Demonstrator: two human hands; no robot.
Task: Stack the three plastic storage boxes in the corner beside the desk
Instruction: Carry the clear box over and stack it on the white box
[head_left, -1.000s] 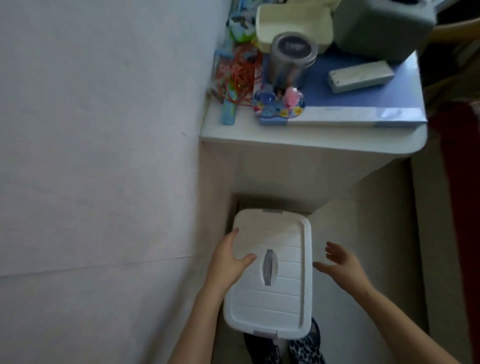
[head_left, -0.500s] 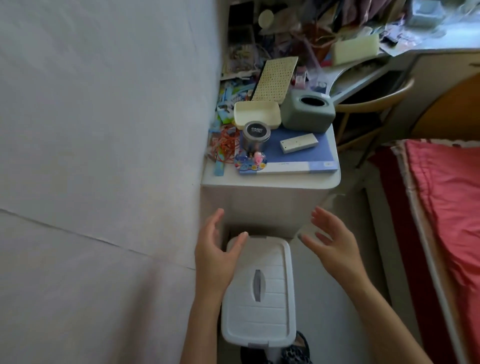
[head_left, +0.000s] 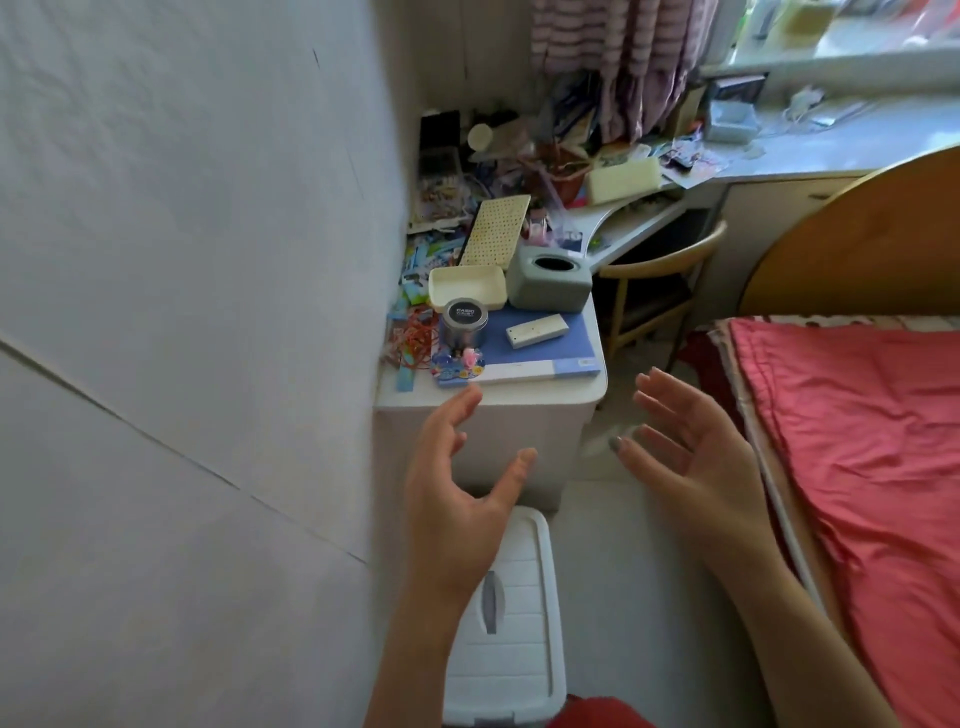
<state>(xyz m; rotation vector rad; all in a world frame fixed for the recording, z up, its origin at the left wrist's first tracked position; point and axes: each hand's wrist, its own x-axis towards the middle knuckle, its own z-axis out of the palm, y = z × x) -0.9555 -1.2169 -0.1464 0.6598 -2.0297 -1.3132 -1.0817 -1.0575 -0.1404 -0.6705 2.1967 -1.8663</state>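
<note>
A white plastic storage box (head_left: 511, 639) with a ribbed lid and a grey handle stands on the floor in the corner, between the wall and the white desk cabinet (head_left: 524, 441). Only this one box shows; whether others sit beneath it is hidden. My left hand (head_left: 457, 493) hovers above the box's far end, fingers spread, holding nothing. My right hand (head_left: 691, 467) is raised to the right of the box, palm turned inward, fingers apart and empty. Neither hand touches the box.
The cabinet top holds a blue folder (head_left: 540, 348), a metal tin (head_left: 464, 323), a grey tissue box (head_left: 549, 278) and clutter. A bed with a red cover (head_left: 852, 467) runs along the right. A wooden chair (head_left: 660, 275) stands under the far desk. The wall (head_left: 182, 364) is close on the left.
Both hands have lifted off the box and risen, fingers spread. The view has tilted up and pulled back, showing more of the desk and bed.
</note>
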